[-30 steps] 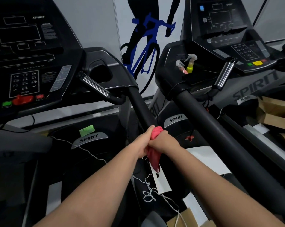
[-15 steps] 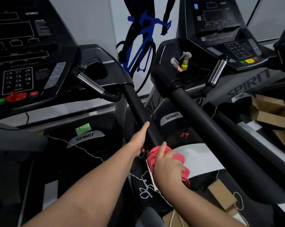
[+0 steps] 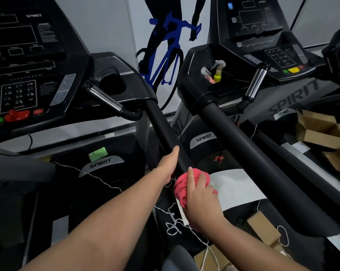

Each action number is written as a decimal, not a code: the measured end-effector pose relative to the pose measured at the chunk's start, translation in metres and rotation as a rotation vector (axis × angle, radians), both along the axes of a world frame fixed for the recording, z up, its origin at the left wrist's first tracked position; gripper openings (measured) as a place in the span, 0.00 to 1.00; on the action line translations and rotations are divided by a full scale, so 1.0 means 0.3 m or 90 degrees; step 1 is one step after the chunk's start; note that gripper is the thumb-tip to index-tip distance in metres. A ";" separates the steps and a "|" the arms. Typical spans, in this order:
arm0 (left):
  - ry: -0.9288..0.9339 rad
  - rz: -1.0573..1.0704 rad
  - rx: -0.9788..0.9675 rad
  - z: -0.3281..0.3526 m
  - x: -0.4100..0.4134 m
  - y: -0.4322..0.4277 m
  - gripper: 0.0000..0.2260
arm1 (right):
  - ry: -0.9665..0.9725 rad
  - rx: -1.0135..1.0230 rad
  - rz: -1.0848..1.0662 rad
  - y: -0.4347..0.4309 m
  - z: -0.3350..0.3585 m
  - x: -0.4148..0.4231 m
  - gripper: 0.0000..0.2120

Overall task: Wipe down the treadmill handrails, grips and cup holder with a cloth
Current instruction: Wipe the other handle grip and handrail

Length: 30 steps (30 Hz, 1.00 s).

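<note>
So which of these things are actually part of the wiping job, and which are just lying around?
In the job: red cloth, gripped by the right hand; left treadmill's handrail, held by the left hand; chrome grip; cup holder.

Lying about: cardboard pieces; white string; green label; spray bottles in the other treadmill's holder, untouched.

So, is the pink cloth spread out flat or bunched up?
Bunched up. The pink cloth is a wrinkled wad, gripped by the right hand at the handrail; no flat part shows.
</note>
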<state>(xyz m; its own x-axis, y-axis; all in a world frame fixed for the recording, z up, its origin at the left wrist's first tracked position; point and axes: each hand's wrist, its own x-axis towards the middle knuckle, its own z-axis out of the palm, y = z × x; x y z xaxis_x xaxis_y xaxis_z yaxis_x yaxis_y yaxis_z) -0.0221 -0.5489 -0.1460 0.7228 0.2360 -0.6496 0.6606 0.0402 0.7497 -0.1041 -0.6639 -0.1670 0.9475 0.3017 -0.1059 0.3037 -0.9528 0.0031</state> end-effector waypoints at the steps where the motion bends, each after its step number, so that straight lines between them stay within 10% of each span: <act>1: 0.003 -0.003 0.006 -0.008 0.003 -0.001 0.27 | -0.014 -0.001 -0.017 -0.005 -0.005 -0.014 0.48; 15: -0.027 -0.037 0.046 0.012 -0.006 -0.020 0.18 | 0.014 -0.065 -0.098 -0.053 -0.051 -0.084 0.55; 30: -0.002 -0.055 0.087 0.026 -0.009 -0.027 0.20 | 0.493 0.889 -0.209 -0.139 -0.010 0.111 0.16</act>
